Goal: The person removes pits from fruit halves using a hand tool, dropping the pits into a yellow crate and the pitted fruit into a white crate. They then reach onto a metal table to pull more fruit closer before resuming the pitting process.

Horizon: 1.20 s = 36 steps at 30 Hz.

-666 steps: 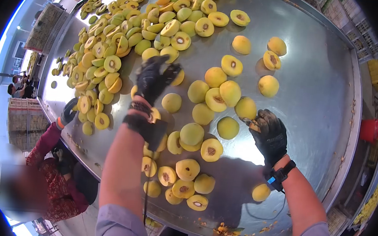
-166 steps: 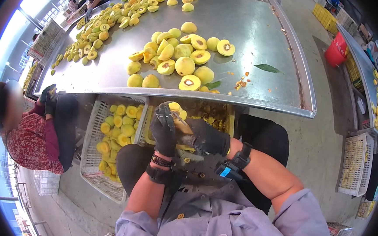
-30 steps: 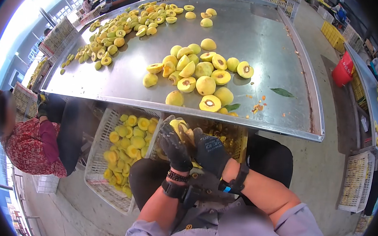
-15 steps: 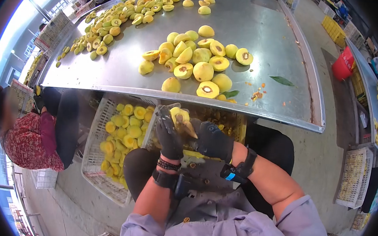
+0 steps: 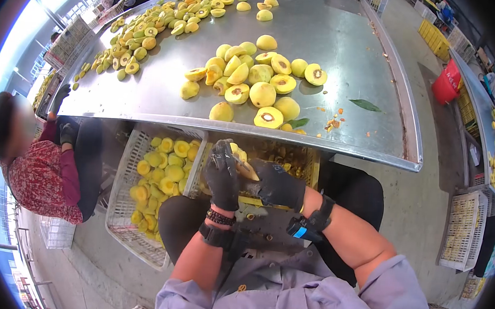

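Yellow peach piece (image 5: 238, 153), head view: it lies between the person's two black-gloved hands, against the fingers of the left hand (image 5: 223, 178), which is the nearer and grips it with bent fingers. From the right hand (image 5: 277, 185), a tan, narrow form (image 5: 248, 169) slants up and to the left, its long axis directed at the fruit; whether it is a tool handle or a bare thumb cannot be told. The right hand is partly curled, but its exact grip is hidden. Both hands are below the near rim of the steel table (image 5: 368, 153), with a narrow gap between them and the metal. Beneath them is a yellow crate (image 5: 315, 173); just beside it, to the left, a white crate (image 5: 140, 247) holds peach halves (image 5: 174, 172). The person's dark-clad knees flank the forearms, limiting sideways room low down. Beyond the rim sits a cluster of peaches (image 5: 262, 94); a co-worker (image 5: 39, 180) is well apart at left.
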{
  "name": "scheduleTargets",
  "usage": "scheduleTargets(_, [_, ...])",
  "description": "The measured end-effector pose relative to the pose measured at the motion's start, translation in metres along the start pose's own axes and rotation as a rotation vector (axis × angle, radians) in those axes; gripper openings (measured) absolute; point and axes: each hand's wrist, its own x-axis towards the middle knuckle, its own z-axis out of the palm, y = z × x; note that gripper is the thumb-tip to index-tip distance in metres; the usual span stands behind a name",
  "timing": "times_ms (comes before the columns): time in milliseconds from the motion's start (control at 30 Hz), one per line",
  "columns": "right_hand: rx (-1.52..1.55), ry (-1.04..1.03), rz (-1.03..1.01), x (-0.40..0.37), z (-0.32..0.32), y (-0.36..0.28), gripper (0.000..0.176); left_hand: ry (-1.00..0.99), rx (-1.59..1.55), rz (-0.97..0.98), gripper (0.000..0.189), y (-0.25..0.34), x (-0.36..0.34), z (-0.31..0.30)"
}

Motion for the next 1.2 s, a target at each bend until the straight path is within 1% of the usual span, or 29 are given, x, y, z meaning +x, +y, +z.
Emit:
scheduleTargets(33, [-0.157,0.036,0.076,-0.001,0.0,-0.004,0.039,0.007,0.008,0.028,0.031,0.001,0.001,0.0])
scheduleTargets(67, [-0.148,0.066,0.056,-0.003,0.004,-0.001,0.038,0.011,0.063,0.083,0.031,0.002,0.001,0.001])
scheduleTargets(133, [-0.139,0.131,0.019,-0.004,0.01,0.008,0.036,-0.028,0.108,0.07,0.032,0.002,0.003,0.0])
scheduleTargets(167, [-0.077,0.125,-0.003,-0.005,0.011,0.011,0.035,-0.063,0.099,-0.001,0.032,-0.001,0.005,-0.001])
scheduleTargets(233, [0.051,0.112,-0.045,-0.005,0.013,0.014,0.033,-0.111,0.065,-0.059,0.033,0.004,0.005,-0.002])
scheduleTargets(333, [0.236,0.034,-0.134,-0.009,0.006,0.011,0.029,-0.124,0.012,-0.006,0.034,0.004,0.004,-0.001])
scheduleTargets(367, [0.339,0.027,-0.101,-0.01,0.008,0.012,0.028,-0.115,0.006,0.018,0.034,-0.008,0.004,0.002])
scheduleTargets(433, [0.538,0.009,-0.038,-0.01,0.012,0.013,0.025,-0.13,0.054,0.029,0.035,-0.002,0.005,0.004])
scheduleTargets(467, [0.607,-0.028,0.031,-0.012,0.01,0.013,0.025,-0.151,0.109,0.016,0.035,0.002,0.004,0.004])
scheduleTargets(533, [0.741,-0.112,0.167,-0.015,0.007,0.007,0.024,-0.142,0.278,0.114,0.036,-0.002,0.003,0.006])
scheduleTargets(567, [0.739,-0.078,0.177,-0.015,0.009,0.006,0.024,-0.118,0.393,0.227,0.037,-0.021,0.002,0.012])
scheduleTargets(600, [0.74,-0.044,0.189,-0.016,0.014,0.006,0.024,-0.095,0.509,0.337,0.038,-0.023,0.003,0.014])
scheduleTargets(633, [0.741,-0.012,0.204,-0.017,0.018,0.007,0.024,-0.063,0.422,0.293,0.04,-0.025,0.001,0.015])
scheduleTargets(667, [0.66,0.053,0.116,-0.017,0.023,0.01,0.024,-0.03,0.334,0.248,0.042,-0.027,-0.001,0.017])
scheduleTargets(733, [0.494,0.169,-0.059,-0.017,0.033,0.014,0.024,0.02,0.23,0.049,0.043,-0.044,-0.004,0.012])
scheduleTargets(767, [0.328,0.182,-0.026,-0.018,0.033,0.009,0.027,0.037,0.212,-0.1,0.042,-0.075,-0.005,0.005])
scheduleTargets(800, [0.159,0.195,0.005,-0.022,0.029,0.002,0.029,0.122,0.158,-0.151,0.04,-0.078,-0.002,0.0])
scheduleTargets(833, [-0.01,0.21,0.031,-0.024,0.025,-0.001,0.032,0.211,0.101,-0.197,0.039,-0.082,0.002,-0.005])
scheduleTargets(867, [-0.024,0.238,0.08,-0.024,0.023,0.002,0.032,0.354,0.018,-0.136,0.038,-0.085,0.008,-0.009])
scheduleTargets(933, [-0.207,0.031,0.18,-0.024,0.02,0.026,0.031,0.524,-0.389,-0.302,0.038,-0.033,0.024,-0.026])
scheduleTargets(967, [-0.304,-0.074,0.232,-0.024,0.019,0.047,0.031,0.503,-0.328,-0.391,0.042,0.008,0.029,-0.042])
scheduleTargets(1000, [-0.425,-0.127,0.105,-0.027,0.03,0.086,0.032,0.563,-0.165,-0.125,0.038,-0.017,0.035,-0.055])
scheduleTargets(1033, [-0.395,-0.065,0.163,-0.027,0.026,0.075,0.032,0.47,-0.103,-0.169,0.034,-0.023,0.044,-0.083])
scheduleTargets(1100, [-0.333,0.047,0.276,-0.028,0.014,0.039,0.034,0.815,0.611,0.231,0.027,-0.015,0.055,-0.104])
scheduleTargets(1133, [-0.284,0.112,0.266,-0.025,0.016,0.043,0.033,0.681,0.39,0.226,0.026,0.003,0.059,-0.106])
scheduleTargets(1200, [-0.446,-0.1,0.113,-0.033,0.03,0.083,0.031,0.387,-0.038,0.21,0.026,0.032,0.071,-0.105])
